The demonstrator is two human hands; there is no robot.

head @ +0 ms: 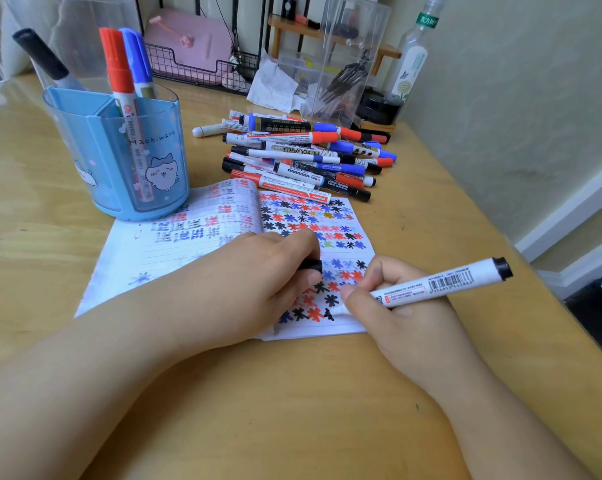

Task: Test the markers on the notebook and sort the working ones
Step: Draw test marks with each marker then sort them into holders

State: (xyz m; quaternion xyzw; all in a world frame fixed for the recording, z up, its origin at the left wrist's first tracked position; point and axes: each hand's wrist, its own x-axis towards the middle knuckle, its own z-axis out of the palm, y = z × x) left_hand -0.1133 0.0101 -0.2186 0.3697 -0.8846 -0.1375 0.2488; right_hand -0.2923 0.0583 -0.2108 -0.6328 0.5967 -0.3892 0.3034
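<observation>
The white marker is pinched by the right hand, tip on the notebook; a black cap is pinched in the left hand grip.

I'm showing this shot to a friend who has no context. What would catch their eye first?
Probably the open notebook in the middle of the desk, its right page crowded with red, blue and black star scribbles. The right hand presses a white marker to that page, while the left hand holds a black cap. Behind lies a pile of markers, and at left a blue cup holds three more.
</observation>
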